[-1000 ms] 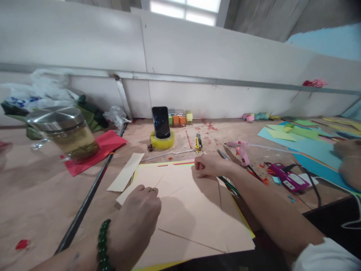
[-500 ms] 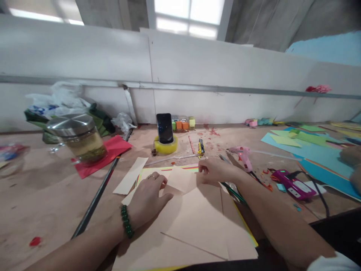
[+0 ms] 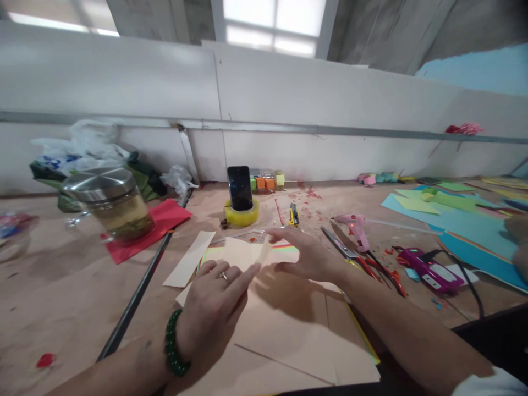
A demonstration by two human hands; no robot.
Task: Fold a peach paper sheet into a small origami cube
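Note:
A small peach paper piece (image 3: 246, 252) lies at the top of a stack of peach sheets (image 3: 289, 330), its right side lifted and bent over. My left hand (image 3: 218, 294), with a ring and a green bead bracelet, presses on it, the index finger at the fold. My right hand (image 3: 303, 256) curves over the lifted edge with fingertips on it and the thumb apart below. Coloured sheet edges show under the stack. A peach strip (image 3: 190, 258) lies left of the stack.
Behind stand a phone (image 3: 240, 188) and yellow tape roll (image 3: 242, 214). Scissors (image 3: 350, 253), a pink glue gun (image 3: 355, 228) and a purple power strip (image 3: 431, 269) lie right. A lidded glass mug (image 3: 119, 206) stands left. Another person's hand (image 3: 517, 231) is far right.
My right hand has moved left, bending the small paper's right side over. My left hand has turned and reaches to the fold. The scissors are now uncovered.

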